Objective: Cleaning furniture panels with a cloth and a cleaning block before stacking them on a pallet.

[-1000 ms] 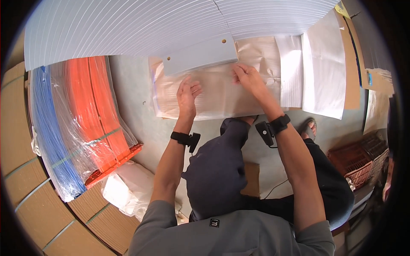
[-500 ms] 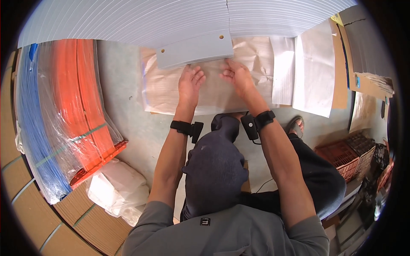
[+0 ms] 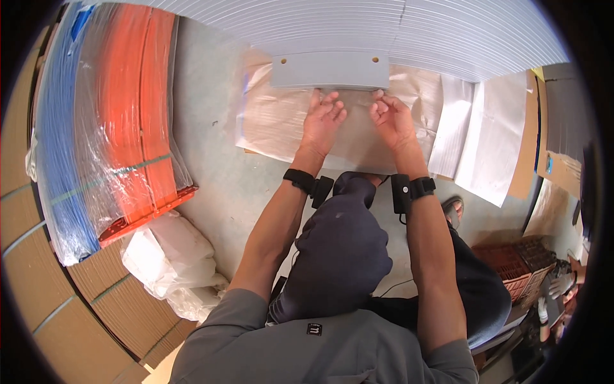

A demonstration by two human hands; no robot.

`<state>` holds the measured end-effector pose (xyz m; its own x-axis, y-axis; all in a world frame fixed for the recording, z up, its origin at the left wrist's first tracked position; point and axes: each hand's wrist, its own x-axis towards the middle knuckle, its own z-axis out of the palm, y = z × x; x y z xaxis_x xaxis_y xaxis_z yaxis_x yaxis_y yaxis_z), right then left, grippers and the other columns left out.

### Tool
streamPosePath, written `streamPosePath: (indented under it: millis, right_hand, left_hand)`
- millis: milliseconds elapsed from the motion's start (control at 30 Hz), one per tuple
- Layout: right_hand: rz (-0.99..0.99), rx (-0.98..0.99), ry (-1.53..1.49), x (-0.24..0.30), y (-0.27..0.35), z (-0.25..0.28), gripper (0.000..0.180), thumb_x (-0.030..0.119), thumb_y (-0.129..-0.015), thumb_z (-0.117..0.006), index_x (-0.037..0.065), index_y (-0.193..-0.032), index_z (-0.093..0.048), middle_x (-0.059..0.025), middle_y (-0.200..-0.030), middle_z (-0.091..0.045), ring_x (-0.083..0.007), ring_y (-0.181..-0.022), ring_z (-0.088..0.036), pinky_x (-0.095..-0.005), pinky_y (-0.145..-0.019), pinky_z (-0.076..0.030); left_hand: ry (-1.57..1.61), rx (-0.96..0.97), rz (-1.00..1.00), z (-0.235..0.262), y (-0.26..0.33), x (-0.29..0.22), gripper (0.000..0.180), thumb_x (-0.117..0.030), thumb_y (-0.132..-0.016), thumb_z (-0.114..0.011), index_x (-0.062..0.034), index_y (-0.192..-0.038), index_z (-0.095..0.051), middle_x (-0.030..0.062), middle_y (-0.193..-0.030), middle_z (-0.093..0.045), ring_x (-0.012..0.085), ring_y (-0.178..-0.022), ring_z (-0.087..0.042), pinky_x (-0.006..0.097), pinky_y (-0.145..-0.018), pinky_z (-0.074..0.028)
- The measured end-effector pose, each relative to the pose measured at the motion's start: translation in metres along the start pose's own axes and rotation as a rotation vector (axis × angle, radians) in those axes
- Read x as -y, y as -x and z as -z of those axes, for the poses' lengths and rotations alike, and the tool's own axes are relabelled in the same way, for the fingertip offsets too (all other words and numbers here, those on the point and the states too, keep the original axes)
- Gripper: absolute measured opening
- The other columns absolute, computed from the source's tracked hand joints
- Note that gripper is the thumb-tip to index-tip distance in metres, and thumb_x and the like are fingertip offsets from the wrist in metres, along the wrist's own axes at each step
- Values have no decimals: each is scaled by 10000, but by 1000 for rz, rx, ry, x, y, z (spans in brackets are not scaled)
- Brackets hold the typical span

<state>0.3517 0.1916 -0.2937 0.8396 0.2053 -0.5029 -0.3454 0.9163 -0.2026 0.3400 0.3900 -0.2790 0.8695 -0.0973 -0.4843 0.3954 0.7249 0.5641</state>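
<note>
A flat light-grey panel with a round hole near each end lies in front of a long stack of similar grey sheets. My left hand is at the panel's near edge, palm partly up, fingers apart. To its right, my right hand has its fingers loosely curled, with its fingertips at the same edge near the right corner. Whether the fingertips touch the panel or only lie close to it is hard to make out. Neither hand is closed round anything visible. Beneath them lies crumpled brownish wrapping sheet.
Plastic-wrapped orange strips and blue strips lie left, beside stacked cardboard. A white plastic bag sits below them. Right are white sheets and red-brown crates. Another person's gloved hands show at the right rim.
The view has shifted, so the scene sits farther right. The panel lies straighter now, and my right fingertips no longer reach under its edge. Another person's gloved hands have come into view.
</note>
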Motion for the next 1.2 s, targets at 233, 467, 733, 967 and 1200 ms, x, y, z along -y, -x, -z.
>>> streamPosePath:
  millis: [233,467,733,967,1200]
  right_hand:
    - [-78,-33,54,14,6,-2,146,63,-954,-535,-5,-1083,-541,-108,-1082,-676,-149,-737,-599,-349,-805,-585]
    - [3,-96,227,25,18,15,325,124,-985,-502,-38,-1267,-507,-136,-1222,-641,-170,-859,-636,-399,-915,-567]
    - [18,-156,412,21,34,-17,754,341,-1053,-446,-117,-1537,-93,-280,-1592,-245,-395,-1433,-369,-502,-1147,-402]
    - [-66,-149,53,29,24,-60,1051,581,-1004,-480,-121,-1527,101,-306,-1633,13,-428,-1524,-110,-530,-1228,-230]
    - [-66,-113,44,31,26,-59,1063,553,-1003,-509,-131,-1516,123,-297,-1634,35,-422,-1528,-83,-527,-1239,-210]
  left_hand:
    - [10,-113,-72,1,-10,-28,706,-65,-962,-525,-119,-1577,-182,79,-1196,-555,193,-1016,-580,392,-947,-504]
    - [52,-177,-59,10,-13,-34,715,-18,-923,-534,-113,-1563,-231,57,-1196,-543,196,-1013,-581,421,-959,-505]
    - [8,-244,-62,24,-24,-46,615,-51,-937,-529,20,-1502,-296,145,-1349,-480,280,-1112,-550,448,-1036,-464]
    - [99,-198,-38,1,-38,-64,377,-170,-857,-537,-1,-1190,-480,127,-1217,-515,279,-1138,-501,444,-1042,-398]
    - [-4,-356,-154,-12,-48,-47,349,-112,-784,-560,-113,-1120,-463,75,-1129,-510,220,-1086,-489,475,-1014,-372]
